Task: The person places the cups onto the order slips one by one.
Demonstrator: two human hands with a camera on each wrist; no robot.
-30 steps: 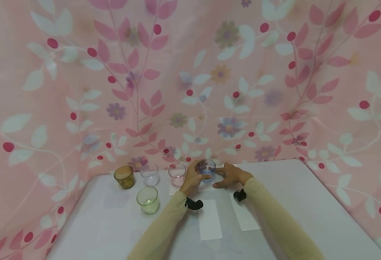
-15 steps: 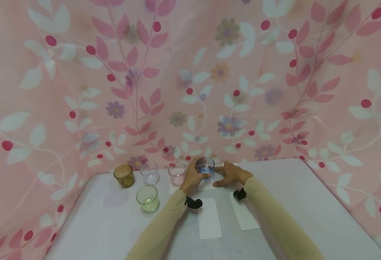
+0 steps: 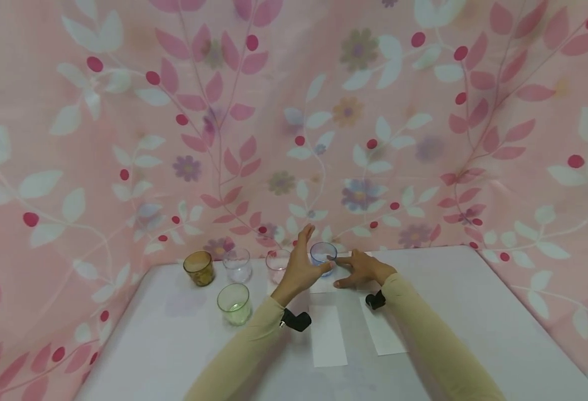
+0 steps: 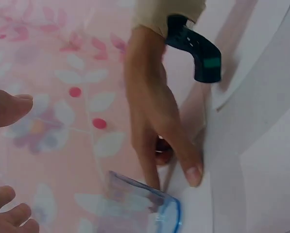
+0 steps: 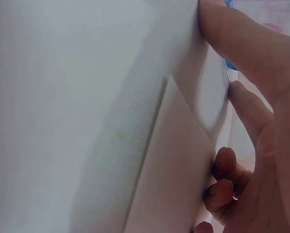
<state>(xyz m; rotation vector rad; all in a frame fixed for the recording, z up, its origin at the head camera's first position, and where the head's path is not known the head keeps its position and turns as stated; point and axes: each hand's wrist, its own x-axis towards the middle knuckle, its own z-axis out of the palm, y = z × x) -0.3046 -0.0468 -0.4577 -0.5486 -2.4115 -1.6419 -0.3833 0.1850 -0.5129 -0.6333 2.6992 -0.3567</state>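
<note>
A blue-tinted glass (image 3: 323,254) stands upright at the back of the table, on a white paper slip (image 3: 322,287). My left hand (image 3: 300,272) is spread just left of it, fingers raised and apart, holding nothing; its thumb (image 4: 8,108) and fingertips show at the left edge of the left wrist view. On the other side, my right hand (image 3: 366,269) rests low on the table, thumb and index finger extended, the other fingers bent under. Its index fingertip is right at the side of the glass (image 4: 130,208). A pink glass (image 3: 275,262) is partly hidden behind my left hand.
Left of the hands stand an amber glass (image 3: 200,269), a pale clear glass (image 3: 237,266) and a green glass (image 3: 234,304). Two white paper slips, one in the middle (image 3: 328,337) and one under the right forearm (image 3: 383,328), lie nearer. A flowered pink curtain (image 3: 294,111) closes the back.
My left hand has let go of the blue glass and drawn up and left, its fingers opening. The right hand stays in place beside the glass.
</note>
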